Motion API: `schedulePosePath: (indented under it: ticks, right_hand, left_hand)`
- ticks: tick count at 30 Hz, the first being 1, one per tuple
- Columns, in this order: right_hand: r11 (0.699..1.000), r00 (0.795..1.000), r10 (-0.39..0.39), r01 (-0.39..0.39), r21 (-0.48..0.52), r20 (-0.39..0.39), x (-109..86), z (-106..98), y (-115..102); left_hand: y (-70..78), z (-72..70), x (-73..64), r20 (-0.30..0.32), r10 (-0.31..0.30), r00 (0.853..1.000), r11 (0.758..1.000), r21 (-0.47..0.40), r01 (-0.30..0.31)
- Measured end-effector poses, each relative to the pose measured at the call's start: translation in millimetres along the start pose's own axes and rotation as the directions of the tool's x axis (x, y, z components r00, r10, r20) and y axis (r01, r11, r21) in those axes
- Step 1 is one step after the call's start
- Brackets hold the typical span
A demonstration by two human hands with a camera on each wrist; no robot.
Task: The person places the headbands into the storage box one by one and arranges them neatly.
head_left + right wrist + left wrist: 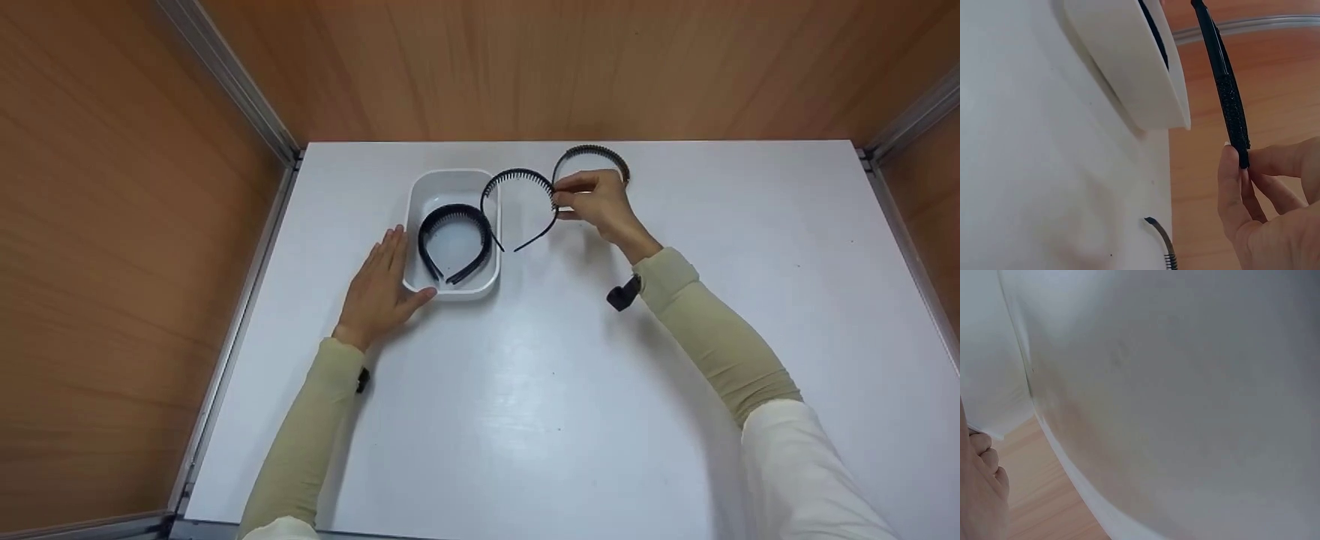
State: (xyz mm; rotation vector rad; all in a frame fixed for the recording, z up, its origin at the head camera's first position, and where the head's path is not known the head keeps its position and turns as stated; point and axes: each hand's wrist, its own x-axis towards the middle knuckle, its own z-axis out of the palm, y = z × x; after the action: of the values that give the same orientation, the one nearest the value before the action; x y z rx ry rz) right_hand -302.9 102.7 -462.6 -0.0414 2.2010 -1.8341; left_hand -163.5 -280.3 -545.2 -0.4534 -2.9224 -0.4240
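Observation:
Between thumb and fingers my right hand (596, 204) pinches a black toothed headband (519, 172) by its right side. In the head view that headband's left side overlaps the rim of a white plastic tub (452, 295). Inside the tub lie black headbands (427, 234), nested together with their ends toward me. My left hand (377, 292) lies along the tub's left wall, fingers straight and thumb at the near corner. In the right wrist view the held headband (1230, 107) is seen edge-on, beyond the side of the tub (1129, 67). The left wrist view shows mostly the tub's blurred wall (1185, 410).
Another toothed headband (592, 150) lies on the white table (525, 420) behind my right hand, partly hidden by it. Wooden panels (540, 67) stand at the back and both sides, with metal rails (232, 82) at the corners.

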Motion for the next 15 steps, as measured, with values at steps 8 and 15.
schedulePosePath:
  ticks: [8,15]
  right_hand:
    - [0.998,1.000,-0.010,0.008,0.067,0.026,3.1,18.1,4.7]
    - [0.996,0.999,0.010,-0.013,0.087,0.031,5.6,30.2,6.7]
  left_hand:
    - [0.6,-1.5,-1.9,0.003,-0.008,1.000,1.000,0.008,0.008]
    - [-0.6,-0.3,-1.7,0.015,-0.015,1.000,1.000,0.003,0.015]
